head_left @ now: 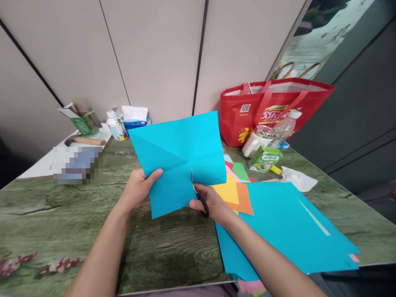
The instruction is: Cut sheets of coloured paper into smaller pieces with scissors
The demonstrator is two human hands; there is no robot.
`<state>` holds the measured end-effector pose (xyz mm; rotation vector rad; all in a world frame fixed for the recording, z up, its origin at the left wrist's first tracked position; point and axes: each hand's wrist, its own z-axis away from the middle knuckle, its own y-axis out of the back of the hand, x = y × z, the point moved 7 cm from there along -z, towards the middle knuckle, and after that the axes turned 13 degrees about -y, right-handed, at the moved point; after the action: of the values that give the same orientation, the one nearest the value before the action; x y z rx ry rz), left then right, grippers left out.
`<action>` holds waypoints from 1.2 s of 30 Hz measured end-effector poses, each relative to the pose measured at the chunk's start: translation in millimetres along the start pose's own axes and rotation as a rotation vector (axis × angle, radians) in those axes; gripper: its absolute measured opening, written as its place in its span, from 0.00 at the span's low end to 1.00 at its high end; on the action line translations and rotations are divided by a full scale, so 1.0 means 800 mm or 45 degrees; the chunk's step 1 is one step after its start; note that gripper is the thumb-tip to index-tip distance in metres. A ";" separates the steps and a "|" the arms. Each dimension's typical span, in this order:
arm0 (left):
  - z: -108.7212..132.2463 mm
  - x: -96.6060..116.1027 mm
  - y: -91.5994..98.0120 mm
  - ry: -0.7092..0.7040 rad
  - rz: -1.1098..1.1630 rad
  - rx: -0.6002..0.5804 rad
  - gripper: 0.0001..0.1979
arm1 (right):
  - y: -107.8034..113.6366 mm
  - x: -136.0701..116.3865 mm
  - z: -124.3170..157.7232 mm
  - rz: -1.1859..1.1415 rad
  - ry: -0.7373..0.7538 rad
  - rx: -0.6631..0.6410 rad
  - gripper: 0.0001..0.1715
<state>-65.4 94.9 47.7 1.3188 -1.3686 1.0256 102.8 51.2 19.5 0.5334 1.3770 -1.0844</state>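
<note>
Held sheet, one: I am holding a creased blue paper sheet [176, 144] up over the table [176, 255], tilted, its outline looking too near square for me to be telling a long axis.

Left hand [139, 187], one: the fingers are pinching the sheet's edge at its 8 o'clock, thumb across the near face; the sheet is extending toward 2 o'clock from them.

Right hand [212, 202], one: the fingers are grasping the black handles of the scissors [202, 202], the sheet lying toward 11 o'clock from them.

Scissors, one pair: the long axis is running from 5 o'clock to between 11 and 12, one blade showing on the sheet's near face. The right hand is sitting nearer this blade than the left.

Lying at my 3 to 4 o'clock: blue paper [278, 231], sheets uncountable; one yellow piece [229, 190], partly over one orange piece [246, 202].

Standing at 1 to 2 o'clock: one red shopping bag [236, 119], one clear plastic bottle [283, 126], one green drink carton [266, 158].

Standing at 11 o'clock: one white bottle [116, 126], one open green box [84, 124].
</note>
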 end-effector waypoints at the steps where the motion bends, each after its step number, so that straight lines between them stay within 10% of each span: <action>1: 0.001 0.000 -0.002 0.016 0.033 0.000 0.24 | 0.000 -0.001 0.002 0.004 -0.005 -0.031 0.31; 36: 0.005 0.005 -0.011 0.030 0.112 -0.030 0.24 | 0.014 0.004 -0.003 0.151 0.135 0.157 0.30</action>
<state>-57.2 89.3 50.0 1.2347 -1.4270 1.0781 110.2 57.6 13.3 0.7629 1.3579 -1.0608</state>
